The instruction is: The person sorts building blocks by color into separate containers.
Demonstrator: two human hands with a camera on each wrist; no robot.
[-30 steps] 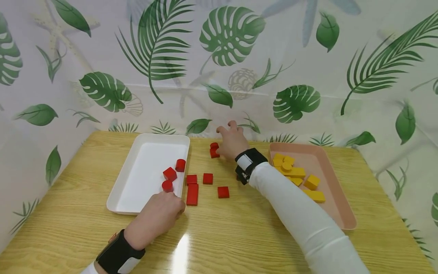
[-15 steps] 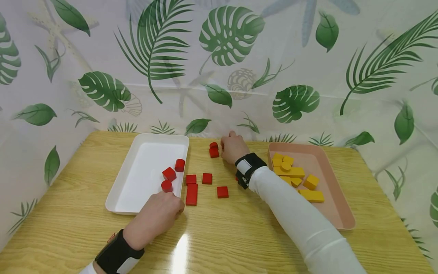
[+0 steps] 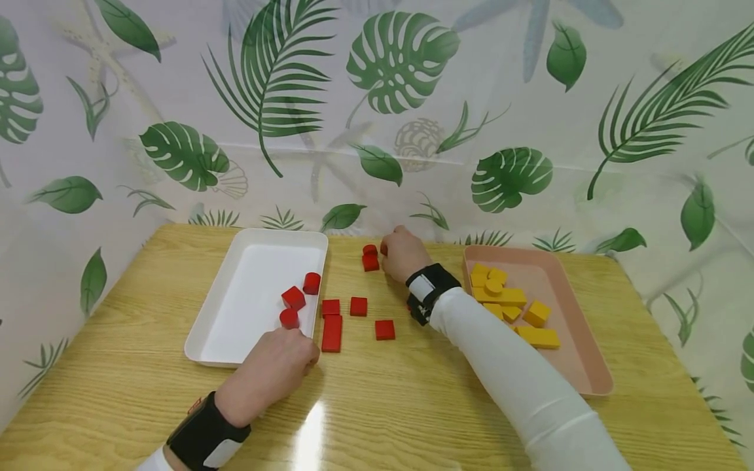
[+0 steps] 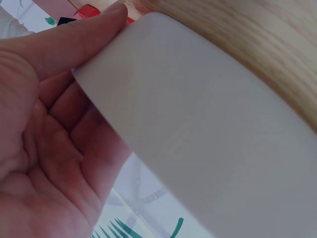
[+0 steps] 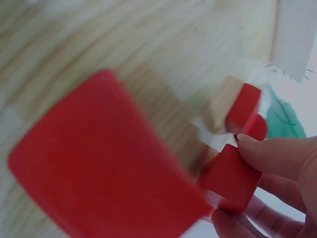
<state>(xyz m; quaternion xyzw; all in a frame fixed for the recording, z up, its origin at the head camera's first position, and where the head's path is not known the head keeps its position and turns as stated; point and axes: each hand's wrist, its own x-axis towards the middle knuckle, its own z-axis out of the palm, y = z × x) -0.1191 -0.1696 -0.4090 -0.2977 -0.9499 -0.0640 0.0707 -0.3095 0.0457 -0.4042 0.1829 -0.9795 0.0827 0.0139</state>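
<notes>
Leaf-printed cloth [image 3: 512, 78] backs the wooden worktop [image 3: 400, 392]. My right hand [image 3: 405, 255], raised and spread one second earlier, is now lowered, pinching a red block [image 5: 230, 176] near the far edge, beside two other red blocks [image 3: 370, 263]; my left hand [image 3: 271, 366] still grips the white tray [image 3: 250, 294] by its rim.

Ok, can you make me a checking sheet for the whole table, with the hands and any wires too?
Surface: wooden table, with a shiny light patch near the left hand.
Job's things: white tray holding three red blocks; other red blocks lie on the table to its right.
Clutter: no junk seen; a pink tray with yellow blocks stands at the right.
Hands: left pinches the white tray's rim; right hand pinches a red block.
Cables: nothing seen.
Surroundings: leaf-printed cloth behind the table.
</notes>
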